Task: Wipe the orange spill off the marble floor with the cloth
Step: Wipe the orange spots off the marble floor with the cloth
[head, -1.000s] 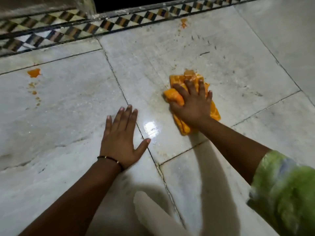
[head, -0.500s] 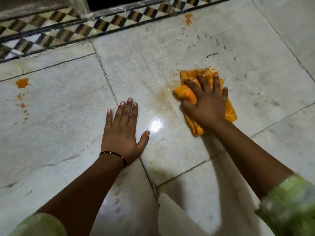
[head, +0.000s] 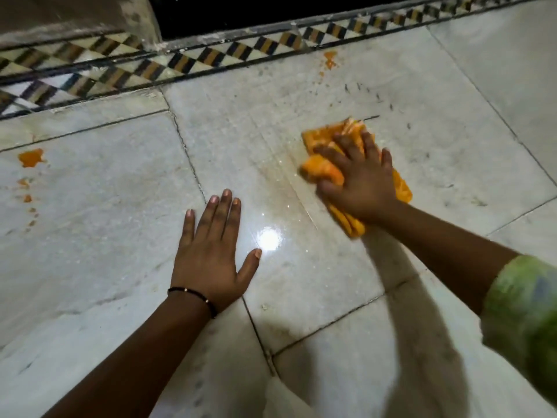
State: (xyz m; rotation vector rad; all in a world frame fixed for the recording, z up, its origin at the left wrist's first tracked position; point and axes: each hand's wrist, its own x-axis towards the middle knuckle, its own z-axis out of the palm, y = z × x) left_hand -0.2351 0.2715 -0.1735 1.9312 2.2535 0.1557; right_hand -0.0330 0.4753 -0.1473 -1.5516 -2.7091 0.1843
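Note:
An orange cloth [head: 322, 170], bunched and wet, lies on the white marble floor [head: 105, 236] right of centre. My right hand [head: 358, 182] presses flat on top of it, fingers spread, pointing away from me. My left hand [head: 211, 251] rests open and flat on the marble to the left, palm down, holding nothing. One orange spill [head: 30, 157] with small drops trailing below it sits at the far left. Another orange splash [head: 330, 59] lies near the patterned border at the top. A faint wet sheen covers the slab between my hands.
A black, yellow and white checkered tile border [head: 193, 60] runs along the far edge, with a dark doorway [head: 271, 10] behind it. Dark specks [head: 376, 96] dot the marble beyond the cloth. A bright light reflection [head: 268, 239] shines by my left thumb.
My right hand has pushed the cloth farther away and to the right across the slab. The view has shifted, showing more of the far border. My left hand stays planted.

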